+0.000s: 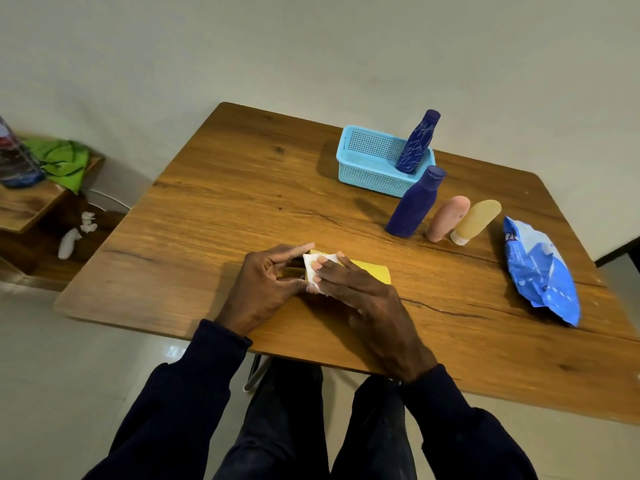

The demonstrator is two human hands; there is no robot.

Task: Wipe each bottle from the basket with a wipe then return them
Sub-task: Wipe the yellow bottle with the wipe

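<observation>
A yellow bottle (372, 269) lies on its side near the table's front edge. My left hand (268, 284) grips its left end. My right hand (360, 292) presses a white wipe (313, 271) against the bottle with curled fingers. At the back right stands a light blue basket (370, 157) with a patterned dark blue bottle (417, 142) upright inside. In front of the basket stand a plain dark blue bottle (415, 202), a pink tube (446, 218) and a tan tube (474, 221) in a row.
A blue wipes pack (540, 271) lies at the table's right side. The wooden table (214, 209) has its front edge close to my legs. On the left, a low shelf (31, 199) holds a green cloth and a bottle; crumpled white wipes (78, 233) lie below it.
</observation>
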